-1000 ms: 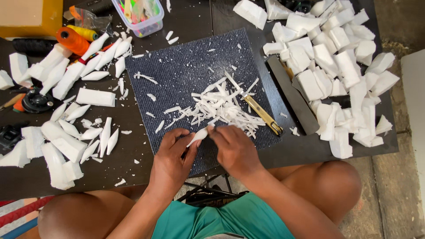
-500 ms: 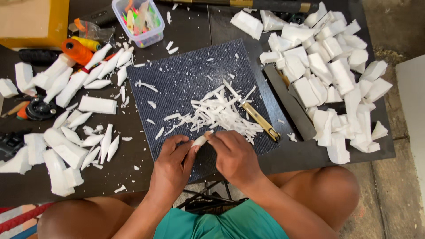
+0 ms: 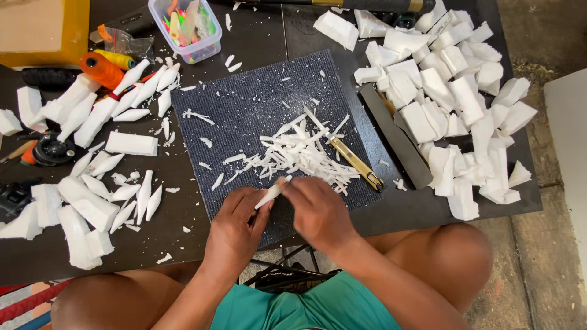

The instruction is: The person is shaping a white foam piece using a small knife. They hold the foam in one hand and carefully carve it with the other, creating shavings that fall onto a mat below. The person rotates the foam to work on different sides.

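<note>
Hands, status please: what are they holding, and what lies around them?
Left hand and right hand both grip a small white foam piece. Shavings and a knife lie just beyond on the mat.

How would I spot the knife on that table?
Find the dark blue ribbed mat in the middle of the black table. At the right edge of its pile of white shavings lies the brass-handled knife, the only yellow metal thing among white scraps.

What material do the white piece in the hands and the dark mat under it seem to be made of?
White tapered piece, held by left hand and right hand: probably foam, matte, with crumbly white shavings beside it. Dark mat: seemingly ribbed carpet-like textile, with fine parallel lines.
</note>
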